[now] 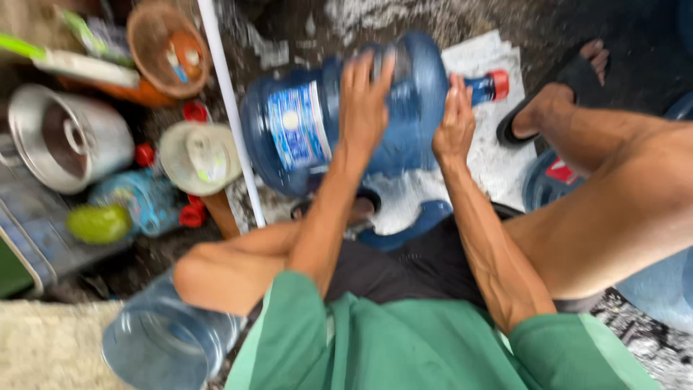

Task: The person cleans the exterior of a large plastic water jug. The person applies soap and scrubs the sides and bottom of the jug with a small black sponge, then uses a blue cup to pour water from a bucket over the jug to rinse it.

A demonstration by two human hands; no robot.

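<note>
Head view: big blue jug (325, 123) on its side, far centre, red cap (498, 84) on, gripped by left hand (364, 101) spread on top, right hand (455, 123) flat at shoulder; empty clear jug (162, 339) waiting near left.

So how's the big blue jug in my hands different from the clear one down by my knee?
The blue jug is dark blue, carries a label and a red cap, and lies sideways under the left hand and right hand. The clear jug is see-through, unlabelled and untouched at the frame's bottom. Both are large water bottles lying down.
</note>
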